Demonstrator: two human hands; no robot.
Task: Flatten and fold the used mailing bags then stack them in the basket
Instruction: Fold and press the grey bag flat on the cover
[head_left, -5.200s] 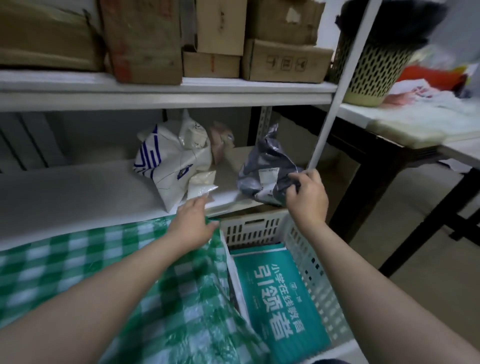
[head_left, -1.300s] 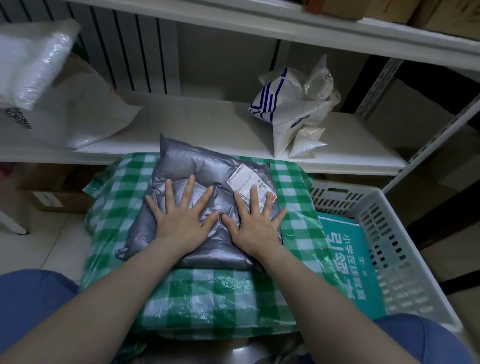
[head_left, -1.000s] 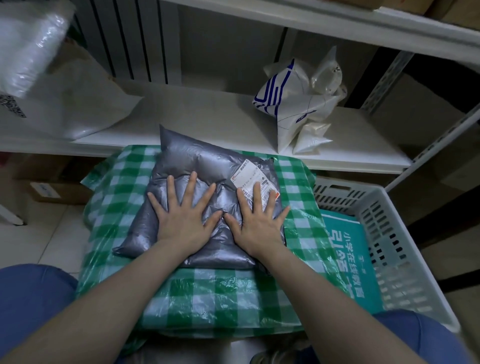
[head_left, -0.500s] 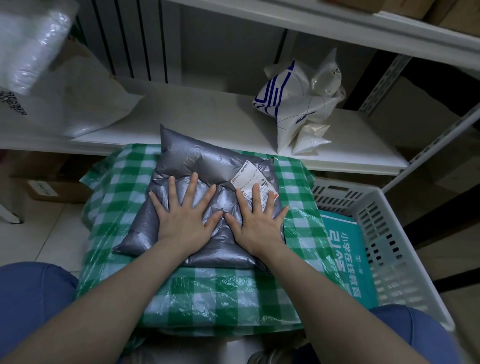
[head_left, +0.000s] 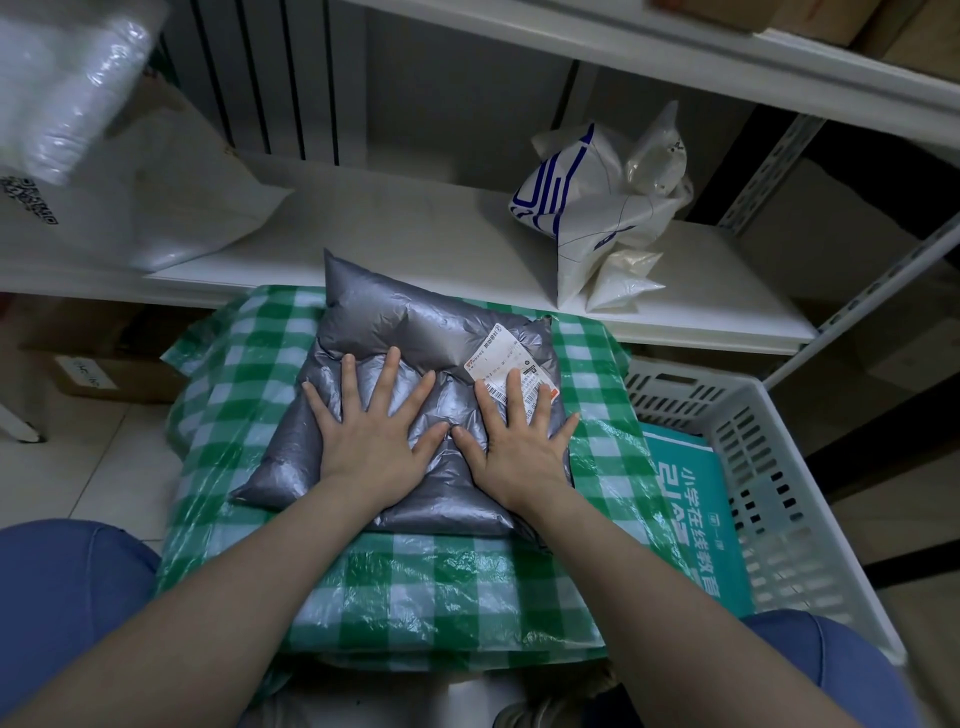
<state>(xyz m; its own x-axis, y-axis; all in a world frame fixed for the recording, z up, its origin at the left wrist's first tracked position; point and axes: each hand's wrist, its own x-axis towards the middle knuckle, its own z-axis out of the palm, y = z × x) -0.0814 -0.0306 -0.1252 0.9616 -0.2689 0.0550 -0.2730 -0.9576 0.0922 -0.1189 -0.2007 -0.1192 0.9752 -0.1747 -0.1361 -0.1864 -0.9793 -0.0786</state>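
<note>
- Storeroom or packing corner, by the look of it.
- Slotted steel shelving (head_left: 415, 228) just beyond both hands, cardboard boxes (head_left: 893, 31) on top.
- Crumpled white mailers (head_left: 597, 208) past the right hand (head_left: 519, 447), plastic basket (head_left: 779, 467) to its right.
- Taped carton (head_left: 88, 366) on the tile floor (head_left: 78, 467), left of the left hand (head_left: 374, 441).

Counted: two hands, left hand (head_left: 374, 441) and right hand (head_left: 519, 447); one grey mailing bag (head_left: 415, 322) under the fingers (head_left: 387, 379); one shipping label (head_left: 493, 358); one checked plastic sheet (head_left: 441, 587); one white basket (head_left: 779, 467) right of the fingers; one teal mailing bag (head_left: 691, 499); one white-and-blue bag (head_left: 587, 208) beyond the fingers.
</note>
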